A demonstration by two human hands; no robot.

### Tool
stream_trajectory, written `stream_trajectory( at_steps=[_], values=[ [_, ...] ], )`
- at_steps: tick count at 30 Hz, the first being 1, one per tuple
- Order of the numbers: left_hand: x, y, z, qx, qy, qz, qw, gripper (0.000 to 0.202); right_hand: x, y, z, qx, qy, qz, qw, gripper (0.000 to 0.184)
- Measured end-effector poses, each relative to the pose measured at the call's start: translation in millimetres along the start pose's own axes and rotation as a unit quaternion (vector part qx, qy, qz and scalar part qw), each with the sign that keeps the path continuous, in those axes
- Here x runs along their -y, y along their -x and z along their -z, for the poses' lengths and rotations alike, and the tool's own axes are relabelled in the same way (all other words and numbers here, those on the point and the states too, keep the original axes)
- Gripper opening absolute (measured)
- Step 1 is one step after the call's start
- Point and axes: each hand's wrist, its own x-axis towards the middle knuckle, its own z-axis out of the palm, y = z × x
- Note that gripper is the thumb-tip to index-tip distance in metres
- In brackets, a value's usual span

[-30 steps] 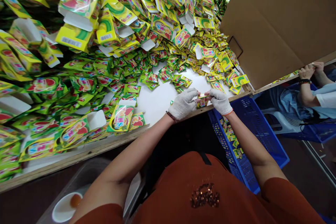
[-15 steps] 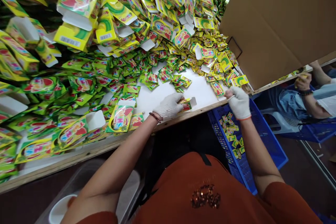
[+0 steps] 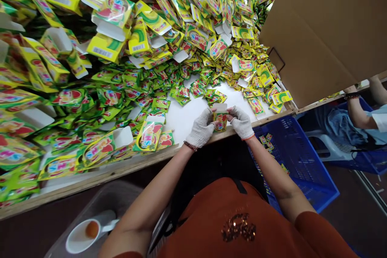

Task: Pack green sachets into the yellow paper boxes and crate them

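Both my hands wear white knit gloves and meet at the near edge of the white table [image 3: 187,119]. My left hand [image 3: 201,129] and my right hand [image 3: 241,121] pinch a small yellow-green carton [image 3: 220,117] from either side, held upright with its white top flap open. Loose green and yellow sachets [image 3: 211,96] lie just beyond the carton. A flat carton [image 3: 149,132] lies to the left of my left hand.
Piles of open yellow cartons [image 3: 115,28] and sachets cover the table's left and back. A brown cardboard sheet [image 3: 326,24] stands at the right. A blue crate [image 3: 296,157] with sachets sits below the table's right end. Another person's arm [image 3: 359,109] shows at far right.
My right hand came back from the table's right end above the crate to meet my left hand. The carton, lying flat under my left hand before, now stands upright between both hands.
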Motion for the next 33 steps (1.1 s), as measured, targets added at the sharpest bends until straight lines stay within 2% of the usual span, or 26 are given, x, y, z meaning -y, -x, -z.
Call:
stream_trajectory(
  at_steps=[4,6,8,10,12,16,19,24,26,28,33],
  values=[
    [-2,-2,8.3,-0.019,-0.066,-0.005,0.998,0.024,8,-3,5,0.053,0.093,0.061,0.992,0.021],
    [-4,-5,9.7,-0.039,-0.069,0.013,0.997,0.023,9,-8,4,0.074,0.114,0.052,0.989,0.022],
    [-7,-7,10.5,-0.047,-0.031,0.043,0.998,0.03,6,-15,1,0.079,0.091,0.035,0.992,0.024],
    [-9,-10,11.5,-0.041,0.009,0.062,0.997,0.046,2,-20,-1,0.083,0.04,0.025,0.995,0.031],
    [-11,-11,13.1,-0.034,0.002,0.055,0.998,0.051,1,-21,-1,0.085,0.016,0.028,0.996,0.039],
    [-16,-8,16.9,-0.018,-0.101,-0.009,0.995,0.022,14,-18,5,0.093,0.105,0.079,0.987,0.025],
    [-26,-6,20.5,-0.002,-0.153,-0.039,0.987,0.024,27,-16,9,0.125,0.158,0.118,0.972,0.026],
    [-41,-12,27.7,0.024,-0.165,0.018,0.986,0.027,28,-19,7,0.13,0.155,0.106,0.974,0.022],
    [-42,-13,29.2,0.027,-0.169,0.019,0.985,0.026,24,-21,6,0.129,0.154,0.099,0.975,0.021],
    [-39,-11,29.8,0.024,-0.172,-0.008,0.985,0.025,21,-23,7,0.135,0.164,0.1,0.972,0.021],
    [-21,2,32.8,0.049,-0.209,-0.153,0.965,0.023,20,-19,16,0.171,0.159,0.156,0.96,0.021]
  ],
)
